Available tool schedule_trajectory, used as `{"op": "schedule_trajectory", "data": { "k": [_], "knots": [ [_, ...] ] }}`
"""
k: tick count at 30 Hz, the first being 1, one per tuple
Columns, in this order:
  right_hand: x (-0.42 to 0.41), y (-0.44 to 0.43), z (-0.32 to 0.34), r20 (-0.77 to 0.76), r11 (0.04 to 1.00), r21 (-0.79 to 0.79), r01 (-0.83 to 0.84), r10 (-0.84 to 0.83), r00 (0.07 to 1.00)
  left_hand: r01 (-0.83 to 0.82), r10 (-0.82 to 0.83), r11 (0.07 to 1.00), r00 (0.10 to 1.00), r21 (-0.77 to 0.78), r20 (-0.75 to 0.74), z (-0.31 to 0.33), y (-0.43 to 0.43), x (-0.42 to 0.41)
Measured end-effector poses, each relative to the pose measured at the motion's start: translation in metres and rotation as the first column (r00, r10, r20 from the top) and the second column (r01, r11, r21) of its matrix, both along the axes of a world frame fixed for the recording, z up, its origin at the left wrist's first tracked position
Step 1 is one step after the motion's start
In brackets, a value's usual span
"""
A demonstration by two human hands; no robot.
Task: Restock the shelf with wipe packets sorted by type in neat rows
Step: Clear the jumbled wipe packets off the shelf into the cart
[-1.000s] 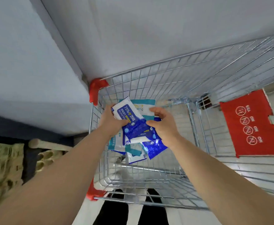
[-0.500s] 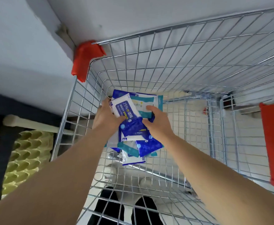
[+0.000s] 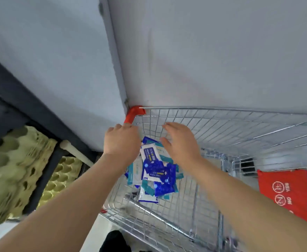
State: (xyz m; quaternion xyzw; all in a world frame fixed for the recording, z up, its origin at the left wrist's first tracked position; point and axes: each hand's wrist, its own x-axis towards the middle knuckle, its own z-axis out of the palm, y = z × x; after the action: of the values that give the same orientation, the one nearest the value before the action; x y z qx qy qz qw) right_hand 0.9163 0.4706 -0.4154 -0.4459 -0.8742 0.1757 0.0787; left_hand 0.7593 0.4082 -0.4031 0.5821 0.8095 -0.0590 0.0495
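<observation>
A loose pile of wipe packets (image 3: 154, 172) lies on the bottom of a wire shopping cart (image 3: 222, 109). Some packets are dark blue and white with "Alcohol Wipes" on them, others are teal and white. My left hand (image 3: 121, 140) hovers above the pile's left edge near the cart's front left corner, fingers loosely bent, with nothing visible in it. To the right of the pile's top, my right hand (image 3: 181, 140) hovers with its fingers spread and holds nothing. No shelf for the wipes is in view.
The cart's front presses against a grey wall; a red corner bumper (image 3: 133, 113) sits at its front left. Yellow-green egg trays (image 3: 12, 170) fill a dark rack (image 3: 45, 179) on the left. A red child-seat flap (image 3: 285, 193) with warning signs hangs at the right.
Both hands held a stack of packets before; now they have let go and risen above it. The packets lie in the cart. The view has tilted up towards the wall.
</observation>
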Motion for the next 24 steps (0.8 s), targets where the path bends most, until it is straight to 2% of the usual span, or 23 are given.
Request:
{"op": "schedule_trajectory", "data": {
  "k": [5, 13, 19, 24],
  "knots": [
    [-0.031, -0.022, 0.120, -0.049, 0.980, 0.154, -0.123, 0.132, 0.990, -0.041, 0.042, 0.979, 0.999, 0.201, -0.001, 0.118, -0.045, -0.021],
    [-0.117, -0.086, 0.285, -0.109, 0.895, 0.320, -0.310, 0.360, 0.926, -0.188, 0.210, 0.854, 0.978, 0.486, 0.010, 0.279, -0.153, -0.083],
    [-0.217, -0.157, 0.375, -0.179, 0.792, 0.423, -0.441, 0.550, 0.816, -0.276, 0.362, 0.723, 0.932, 0.633, -0.007, 0.363, -0.240, -0.157],
    [-0.313, -0.230, 0.422, -0.239, 0.768, 0.441, -0.464, 0.599, 0.765, -0.342, 0.472, 0.672, 0.881, 0.657, -0.024, 0.402, -0.314, -0.240]
  ]
}}
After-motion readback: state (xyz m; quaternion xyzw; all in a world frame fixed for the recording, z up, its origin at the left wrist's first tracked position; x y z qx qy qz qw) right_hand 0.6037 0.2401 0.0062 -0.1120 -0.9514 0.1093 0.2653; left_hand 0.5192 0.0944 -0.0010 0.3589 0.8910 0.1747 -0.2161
